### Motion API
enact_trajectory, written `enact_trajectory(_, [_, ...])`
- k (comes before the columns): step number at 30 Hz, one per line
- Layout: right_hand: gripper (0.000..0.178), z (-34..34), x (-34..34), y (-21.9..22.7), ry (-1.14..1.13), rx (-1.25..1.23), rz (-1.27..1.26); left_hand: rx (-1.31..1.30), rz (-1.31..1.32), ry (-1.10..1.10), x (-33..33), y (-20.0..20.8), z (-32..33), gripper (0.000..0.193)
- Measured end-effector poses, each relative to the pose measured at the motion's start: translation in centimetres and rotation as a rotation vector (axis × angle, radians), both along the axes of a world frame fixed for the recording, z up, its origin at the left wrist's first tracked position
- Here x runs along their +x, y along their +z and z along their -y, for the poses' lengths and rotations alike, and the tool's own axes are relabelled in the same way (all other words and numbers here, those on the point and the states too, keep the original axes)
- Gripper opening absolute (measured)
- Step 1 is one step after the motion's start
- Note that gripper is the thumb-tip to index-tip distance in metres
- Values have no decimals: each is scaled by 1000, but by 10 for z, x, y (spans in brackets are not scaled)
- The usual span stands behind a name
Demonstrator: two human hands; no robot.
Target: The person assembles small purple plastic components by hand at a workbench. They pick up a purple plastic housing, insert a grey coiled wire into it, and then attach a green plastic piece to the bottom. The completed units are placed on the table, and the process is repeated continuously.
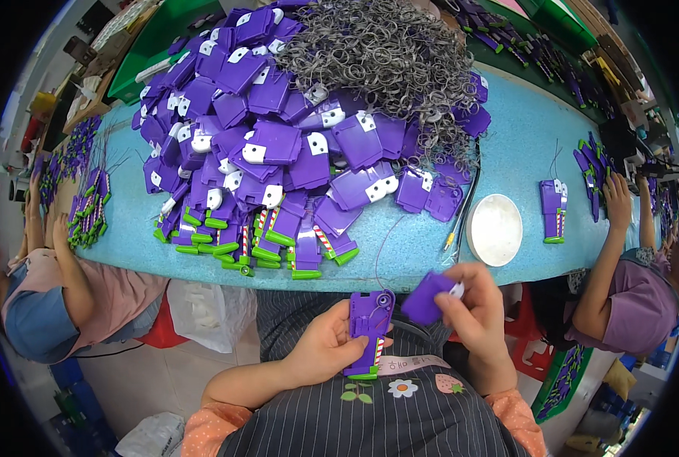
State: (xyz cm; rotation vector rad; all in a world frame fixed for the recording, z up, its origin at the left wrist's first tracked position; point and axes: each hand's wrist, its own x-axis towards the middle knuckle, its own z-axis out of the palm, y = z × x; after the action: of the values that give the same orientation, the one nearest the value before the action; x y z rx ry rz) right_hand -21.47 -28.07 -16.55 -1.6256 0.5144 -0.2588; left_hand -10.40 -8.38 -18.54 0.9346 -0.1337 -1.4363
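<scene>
My left hand is closed around a purple plastic toy housing in front of my apron. That housing lies with its inside facing up, showing a small round part, a red-and-white striped strip and a green end. A thin wire loops up from its top. Just to the right, my right hand pinches a purple cover with a white corner piece between thumb and fingers. The cover is tilted and apart from the housing.
A large pile of purple covers and a tangle of grey rings fill the blue table's far side. A white bowl and an assembled purple piece stand right. Co-workers sit at both sides; a dark cable runs beside the bowl.
</scene>
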Motion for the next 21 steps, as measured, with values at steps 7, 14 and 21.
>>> enact_trajectory(7, [27,-14,4,-11,176,321,5,-42,107,-133,-5,6,12,49])
enact_trajectory(14, [25,-19,3,-17,213,159,2,-22,163,-179,-6,5,8,44])
enact_trajectory(21, [33,-39,11,-8,-98,377,73,12,506,-194,6,13,12,32])
